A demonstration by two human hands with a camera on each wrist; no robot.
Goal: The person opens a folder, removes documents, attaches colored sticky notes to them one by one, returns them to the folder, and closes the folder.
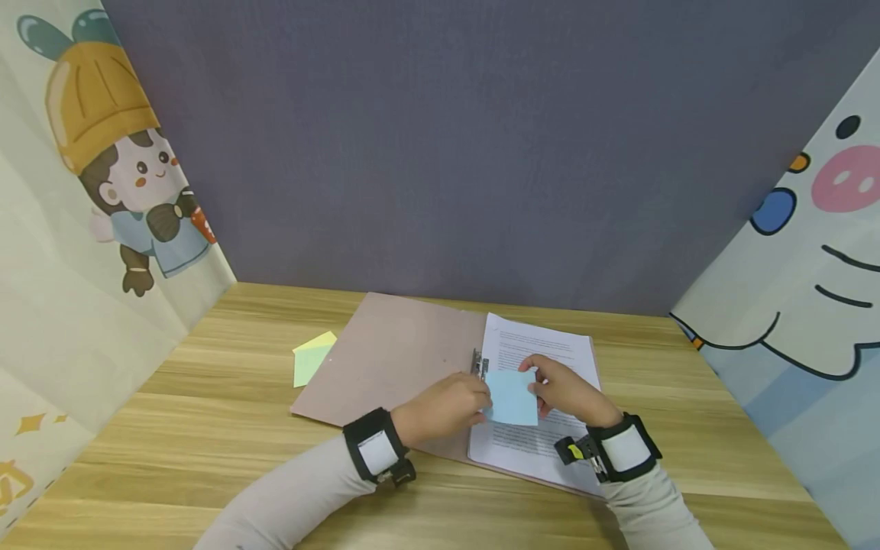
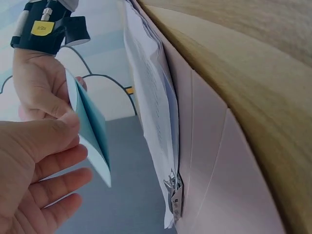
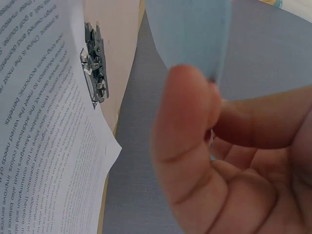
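A light blue sticky note is held up over the printed pages in an opened pinkish folder. My left hand pinches its left edge between thumb and forefinger, the other fingers loosely bent. At the opposite edge, my right hand pinches it with thumb and forefinger. Seen from the left wrist, the blue paper shows two layers standing slightly apart. The folder's metal clip sits at the inner edge of the pages, beyond the right hand's fingers.
Yellow and pale green sticky notes lie at the folder's left edge, partly under it. The wooden table meets a dark grey panel behind, with cartoon-printed sheets on both sides.
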